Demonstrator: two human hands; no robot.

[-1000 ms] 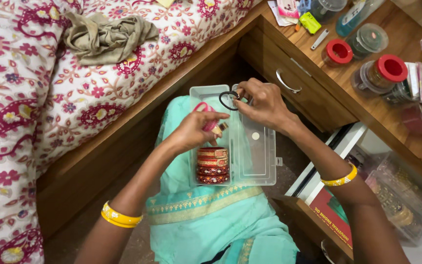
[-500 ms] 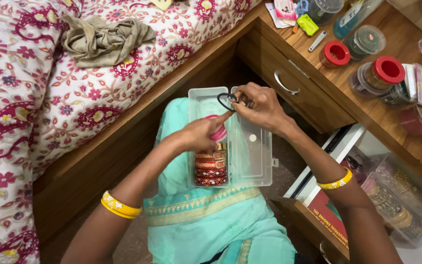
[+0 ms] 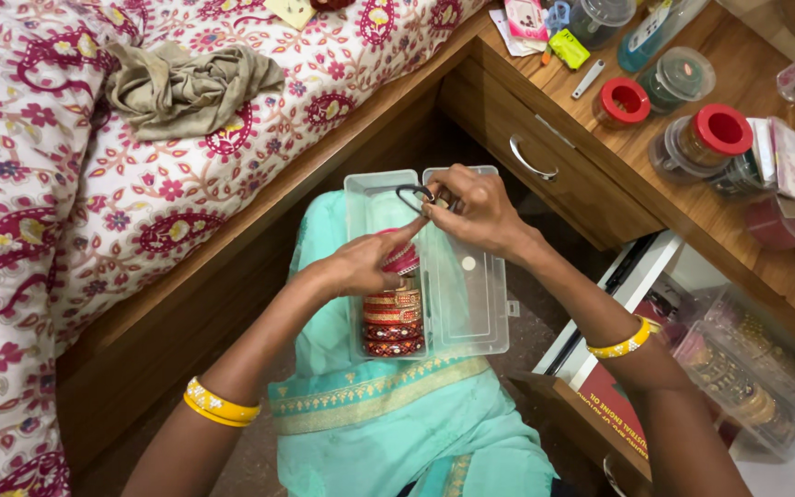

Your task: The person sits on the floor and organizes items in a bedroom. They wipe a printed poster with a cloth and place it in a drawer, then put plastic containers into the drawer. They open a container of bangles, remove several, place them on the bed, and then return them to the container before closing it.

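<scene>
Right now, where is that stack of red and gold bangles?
In the head view, the stack of red and gold bangles sits in the left half of the open clear plastic box on the person's lap, just below the left hand.

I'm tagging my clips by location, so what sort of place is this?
Most likely a bedroom at home: a bed with a floral bedspread sits beside a wooden dresser crowded with jars, and a clear box of bangles rests on the person's lap.

Single head view, steep downward, close over lap (bed left, dresser right).
</scene>
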